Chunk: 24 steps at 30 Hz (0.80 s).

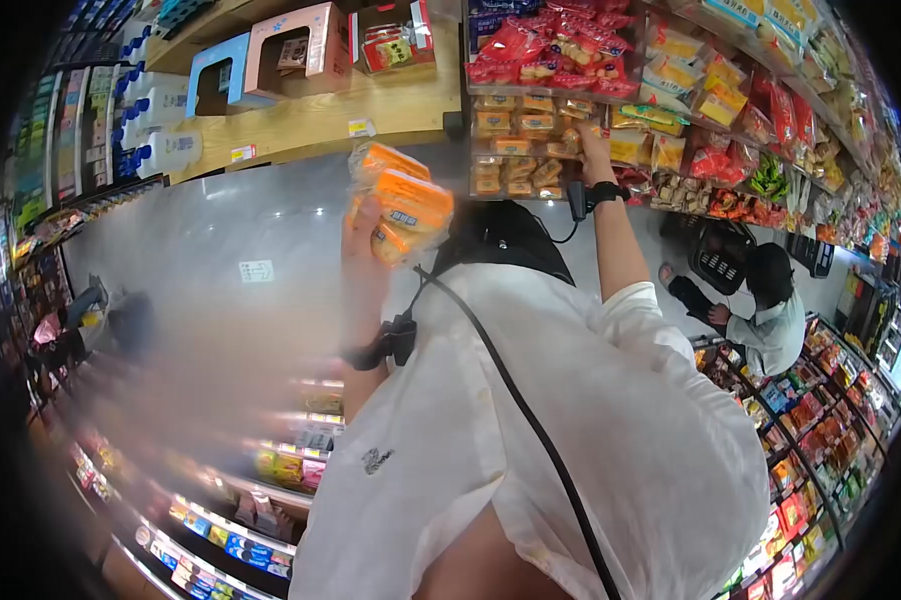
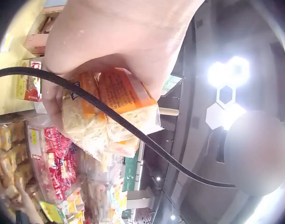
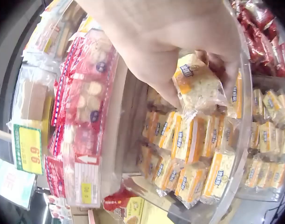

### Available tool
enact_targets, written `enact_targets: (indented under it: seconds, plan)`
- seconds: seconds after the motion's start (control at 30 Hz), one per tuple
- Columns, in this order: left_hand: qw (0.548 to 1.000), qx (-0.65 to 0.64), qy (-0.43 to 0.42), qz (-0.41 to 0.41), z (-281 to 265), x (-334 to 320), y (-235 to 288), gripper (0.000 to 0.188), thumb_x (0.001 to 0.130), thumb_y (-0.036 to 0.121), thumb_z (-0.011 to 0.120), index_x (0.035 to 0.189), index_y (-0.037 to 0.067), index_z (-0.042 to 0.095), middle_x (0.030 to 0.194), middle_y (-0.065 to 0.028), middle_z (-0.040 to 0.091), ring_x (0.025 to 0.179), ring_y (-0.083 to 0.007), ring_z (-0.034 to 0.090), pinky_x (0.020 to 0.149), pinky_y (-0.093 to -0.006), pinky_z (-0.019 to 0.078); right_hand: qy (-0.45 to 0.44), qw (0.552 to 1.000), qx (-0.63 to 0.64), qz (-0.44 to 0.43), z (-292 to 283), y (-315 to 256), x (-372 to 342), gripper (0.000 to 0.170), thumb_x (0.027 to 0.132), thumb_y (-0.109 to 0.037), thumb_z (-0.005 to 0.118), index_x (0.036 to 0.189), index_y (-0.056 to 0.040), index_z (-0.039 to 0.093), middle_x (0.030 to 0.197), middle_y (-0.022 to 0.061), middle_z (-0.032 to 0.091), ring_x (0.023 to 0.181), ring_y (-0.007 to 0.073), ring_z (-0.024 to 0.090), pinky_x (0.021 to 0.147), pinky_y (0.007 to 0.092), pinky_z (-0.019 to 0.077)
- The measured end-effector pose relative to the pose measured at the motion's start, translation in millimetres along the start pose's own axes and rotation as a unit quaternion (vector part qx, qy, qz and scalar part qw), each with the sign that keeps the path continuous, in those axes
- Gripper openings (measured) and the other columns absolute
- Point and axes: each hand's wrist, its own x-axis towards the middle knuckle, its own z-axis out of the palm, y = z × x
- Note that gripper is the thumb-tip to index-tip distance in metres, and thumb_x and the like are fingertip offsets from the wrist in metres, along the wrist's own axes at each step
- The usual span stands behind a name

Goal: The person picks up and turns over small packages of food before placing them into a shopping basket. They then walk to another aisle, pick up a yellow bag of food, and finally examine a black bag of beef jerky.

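Note:
In the head view the left hand (image 1: 363,235) holds several orange-and-clear wrapped snack packs (image 1: 410,205) up in front of the body. The left wrist view shows that hand (image 2: 119,37) with its fingers curled round the packs (image 2: 119,102). The right hand (image 1: 595,158) reaches into a clear bin of similar packs on the display. Seen from the right wrist, the right hand (image 3: 179,51) pinches one wrapped pack (image 3: 197,83) between thumb and fingers, above rows of packs (image 3: 182,140) in the bin.
Red snack bags (image 1: 560,45) fill the bin above, with yellow packs (image 1: 720,100) beside it. Open boxes (image 1: 300,50) stand on a wooden shelf (image 1: 310,118) at upper left. A person (image 1: 770,320) crouches at the right near a black basket (image 1: 720,255). A cable (image 1: 530,430) hangs down the shirt.

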Motion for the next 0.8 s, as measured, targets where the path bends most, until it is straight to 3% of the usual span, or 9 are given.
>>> enact_targets:
  seconds: [0.07,0.3,0.37,0.47,0.53,0.6,0.67,0.73,0.8]
  plan:
    - [1.000,-0.007,0.015,0.010,-4.8,-1.5,1.5,0.048,0.104,0.038,0.054,0.131,-0.002,0.053,0.116,-0.0105,0.065,0.106,-0.0165,0.066,0.090,-0.0286,0.0533,-0.003,0.997,0.069,-0.021,4.3,17.8,25.1,0.050,0.084,-0.025,0.080,0.120,0.0029,0.059,0.105,0.0137,0.066,0.095,0.0234,0.068,0.081,0.0362,0.0559]
    - [0.997,0.052,0.053,0.013,20.6,-39.1,0.2,0.050,0.104,0.040,0.054,0.133,-0.001,0.051,0.117,-0.0098,0.063,0.104,-0.0145,0.064,0.087,-0.0275,0.0524,-0.051,0.997,-0.022,-0.054,-4.0,30.9,-19.4,0.041,0.085,-0.025,0.080,0.111,0.0029,0.064,0.104,0.0101,0.065,0.085,0.0182,0.064,0.072,0.0306,0.0560]
    - [0.996,0.069,0.048,0.014,25.3,-40.0,-1.9,0.052,0.104,0.040,0.055,0.134,-0.001,0.050,0.118,-0.0098,0.062,0.105,-0.0144,0.063,0.088,-0.0273,0.0517,-0.069,0.992,-0.101,-0.031,-14.5,31.4,-21.4,0.041,0.085,-0.026,0.080,0.109,0.0038,0.065,0.102,0.0099,0.065,0.083,0.0179,0.063,0.072,0.0287,0.0555]
    - [0.995,0.096,-0.005,0.000,37.6,-38.5,-0.9,0.056,0.105,0.041,0.052,0.141,-0.001,0.047,0.132,-0.0110,0.060,0.122,-0.0202,0.059,0.105,-0.0347,0.0475,-0.079,0.992,-0.094,0.016,-24.5,48.2,-15.5,0.045,0.083,-0.028,0.083,0.109,0.0049,0.066,0.092,0.0091,0.066,0.080,0.0173,0.063,0.070,0.0265,0.0543]
    - [0.995,0.100,-0.024,-0.008,53.1,-37.0,1.3,0.057,0.103,0.038,0.059,0.142,-0.001,0.046,0.128,-0.0099,0.059,0.118,-0.0162,0.059,0.099,-0.0298,0.0475,-0.124,0.982,-0.146,-0.008,-37.2,47.7,-16.1,0.051,0.082,-0.035,0.082,0.109,0.0061,0.068,0.089,0.0091,0.069,0.080,0.0175,0.066,0.070,0.0281,0.0541]
    - [0.992,0.119,-0.037,-0.013,58.6,-30.9,1.5,0.061,0.100,0.036,0.063,0.144,-0.001,0.044,0.128,-0.0095,0.059,0.117,-0.0145,0.058,0.098,-0.0276,0.0468,-0.139,0.949,-0.262,-0.111,-40.5,34.7,-36.3,0.056,0.083,-0.039,0.080,0.114,0.0055,0.068,0.092,0.0100,0.071,0.086,0.0181,0.069,0.075,0.0293,0.0542]
    - [0.987,0.152,-0.045,-0.018,54.1,-18.8,-3.9,0.066,0.098,0.035,0.067,0.148,-0.001,0.041,0.133,-0.0097,0.057,0.121,-0.0149,0.056,0.100,-0.0283,0.0453,-0.111,0.851,-0.427,-0.286,-32.5,-23.3,-107.2,0.059,0.086,-0.042,0.078,0.122,0.0032,0.067,0.102,0.0116,0.074,0.097,0.0192,0.071,0.083,0.0302,0.0545]
    - [0.982,0.183,-0.051,-0.013,49.7,-5.2,-11.7,0.072,0.096,0.035,0.070,0.150,-0.002,0.039,0.136,-0.0109,0.056,0.123,-0.0158,0.054,0.102,-0.0288,0.0440,-0.253,0.879,-0.299,-0.271,-19.5,-65.0,-161.1,0.062,0.088,-0.040,0.076,0.133,-0.0004,0.061,0.122,0.0132,0.071,0.112,0.0218,0.068,0.095,0.0338,0.0523]
    - [0.970,0.235,-0.062,-0.013,55.2,7.2,-12.5,0.076,0.094,0.035,0.072,0.150,-0.002,0.038,0.138,-0.0117,0.055,0.124,-0.0167,0.054,0.103,-0.0292,0.0429,-0.414,0.864,-0.179,-0.225,-5.0,-105.8,-222.2,0.069,0.089,-0.038,0.076,0.142,-0.0019,0.053,0.136,0.0172,0.062,0.118,0.0258,0.064,0.101,0.0361,0.0498]
